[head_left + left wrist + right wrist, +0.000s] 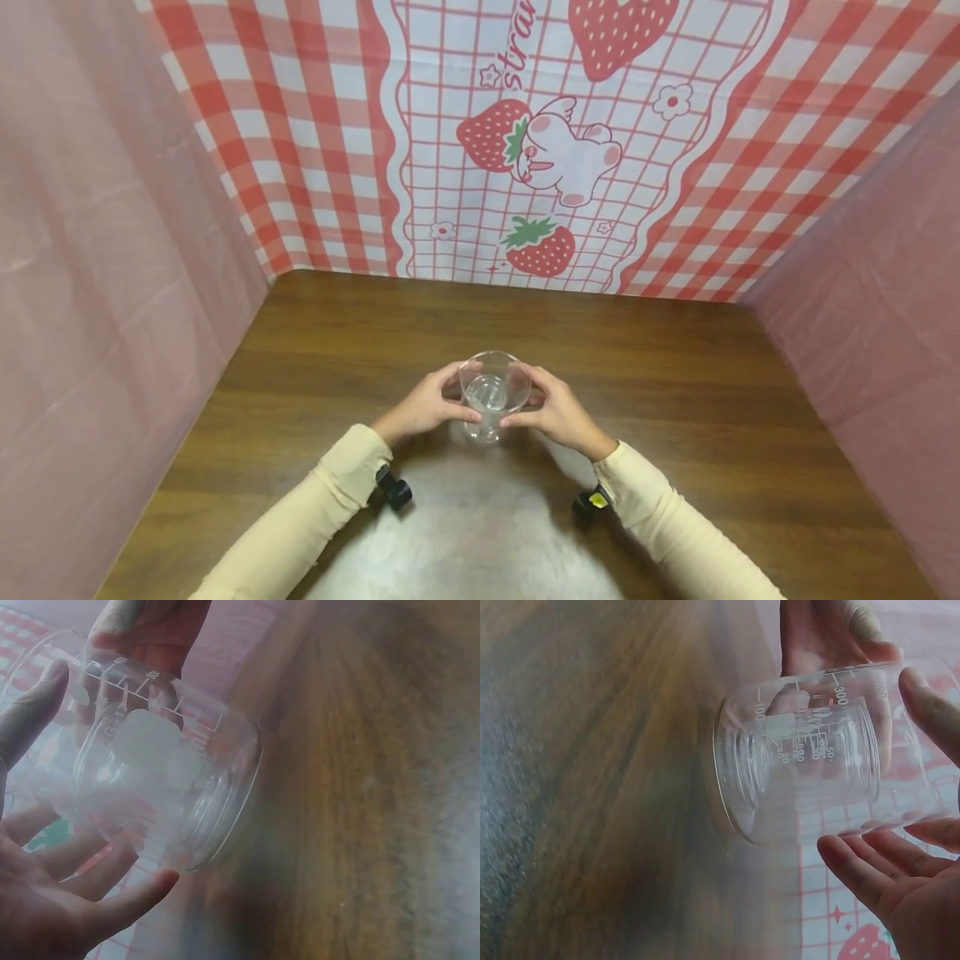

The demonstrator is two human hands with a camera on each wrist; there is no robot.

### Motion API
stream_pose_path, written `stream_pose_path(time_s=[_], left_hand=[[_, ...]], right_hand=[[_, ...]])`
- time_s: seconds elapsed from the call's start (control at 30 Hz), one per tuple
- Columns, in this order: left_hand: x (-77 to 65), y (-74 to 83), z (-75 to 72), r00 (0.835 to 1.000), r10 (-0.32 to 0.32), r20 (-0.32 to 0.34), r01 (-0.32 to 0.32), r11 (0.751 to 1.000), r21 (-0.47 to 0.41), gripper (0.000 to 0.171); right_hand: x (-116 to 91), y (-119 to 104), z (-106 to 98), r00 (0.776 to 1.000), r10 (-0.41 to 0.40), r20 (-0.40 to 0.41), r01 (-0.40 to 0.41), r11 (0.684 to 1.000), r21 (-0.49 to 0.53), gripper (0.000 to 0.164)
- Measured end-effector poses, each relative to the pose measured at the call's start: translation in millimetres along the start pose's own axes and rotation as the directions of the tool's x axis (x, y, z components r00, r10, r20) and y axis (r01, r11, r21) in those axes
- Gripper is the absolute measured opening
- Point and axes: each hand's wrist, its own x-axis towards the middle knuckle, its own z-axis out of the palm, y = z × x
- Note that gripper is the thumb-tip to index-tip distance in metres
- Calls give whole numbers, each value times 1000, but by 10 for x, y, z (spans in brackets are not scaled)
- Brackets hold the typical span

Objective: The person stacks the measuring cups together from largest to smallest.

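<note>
A large clear glass beaker (495, 408) with white graduation marks stands between the two hands at mid-table. At least one smaller beaker (810, 761), with its own printed scale, sits nested inside it, as the right wrist view shows. My left hand (426, 407) holds the large beaker's left side, thumb on the near wall and fingers round the far side. From the other side my right hand (562, 414) holds it in the same way. Whether the base of the large beaker touches the table cannot be told.
The brown wooden table (637, 358) extends around the hands. Behind it hangs a red and white checked cloth (322, 167) with strawberry prints. Pink curtains (97, 250) close off the left and right sides.
</note>
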Motion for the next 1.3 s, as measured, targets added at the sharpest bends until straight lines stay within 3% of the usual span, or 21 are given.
stream_pose_path(time_s=[0.57, 1.3], left_hand=[[92, -1, 4, 999, -37, -10, 37, 999, 28, 82], [83, -89, 9, 999, -30, 11, 30, 1000, 5, 78]], right_hand=[[71, 46, -65, 1000, 25, 8, -26, 997, 68, 83], [52, 101, -58, 999, 30, 25, -30, 1000, -1, 85]])
